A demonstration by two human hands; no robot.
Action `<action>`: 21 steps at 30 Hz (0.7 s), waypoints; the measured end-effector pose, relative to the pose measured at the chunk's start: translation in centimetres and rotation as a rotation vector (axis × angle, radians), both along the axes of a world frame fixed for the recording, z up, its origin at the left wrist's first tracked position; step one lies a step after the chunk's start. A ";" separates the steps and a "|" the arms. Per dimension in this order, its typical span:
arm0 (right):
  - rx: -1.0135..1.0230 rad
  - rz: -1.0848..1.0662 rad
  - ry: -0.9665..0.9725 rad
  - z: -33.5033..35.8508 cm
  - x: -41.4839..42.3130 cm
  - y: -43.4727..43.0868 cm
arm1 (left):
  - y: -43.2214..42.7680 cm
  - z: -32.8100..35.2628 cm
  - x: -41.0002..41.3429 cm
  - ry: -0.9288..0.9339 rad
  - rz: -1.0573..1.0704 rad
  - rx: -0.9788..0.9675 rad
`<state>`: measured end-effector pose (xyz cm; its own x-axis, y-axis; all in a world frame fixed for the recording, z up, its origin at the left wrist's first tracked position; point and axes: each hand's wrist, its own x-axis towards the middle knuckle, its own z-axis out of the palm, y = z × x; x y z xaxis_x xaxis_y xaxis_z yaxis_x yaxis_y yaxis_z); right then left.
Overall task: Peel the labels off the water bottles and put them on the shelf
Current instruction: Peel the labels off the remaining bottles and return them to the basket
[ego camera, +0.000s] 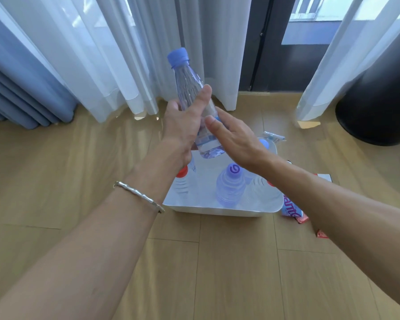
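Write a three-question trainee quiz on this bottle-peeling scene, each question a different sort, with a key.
1. True or false: the left hand grips the raised bottle.
2. The raised bottle's cap is: A red, B blue, C white.
3. Fill in: the other bottles stand in a white ___ on the floor.

Key: 1 true. 2 B. 3 tray. The right hand touches the bottle's label with fingers extended; whether it grips is unclear.
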<state>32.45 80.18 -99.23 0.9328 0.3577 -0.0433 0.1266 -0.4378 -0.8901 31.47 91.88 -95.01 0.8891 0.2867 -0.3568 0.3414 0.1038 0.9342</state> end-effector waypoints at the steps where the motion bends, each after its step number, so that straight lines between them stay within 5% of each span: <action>1: -0.030 0.000 0.005 -0.1 0.1 0.0 | 0.0 -0.1 0.0 0.003 0.001 -0.004; 16: -0.087 -0.145 -0.255 1.1 1.0 -0.3 | 0.2 0.1 1.0 -0.009 0.121 -0.097; 19: -0.010 -0.170 -0.171 1.3 1.8 -0.3 | 0.5 0.2 1.2 -0.056 0.132 -0.075; 21: 0.223 -0.172 0.055 1.7 2.2 -0.7 | 1.0 0.3 1.1 -0.079 0.106 -0.094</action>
<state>34.62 79.52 -97.51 0.9790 0.2011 -0.0335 0.0163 -0.2413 -0.9703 32.57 92.84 -94.75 0.8823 0.3487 -0.3163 0.2493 0.2239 0.9422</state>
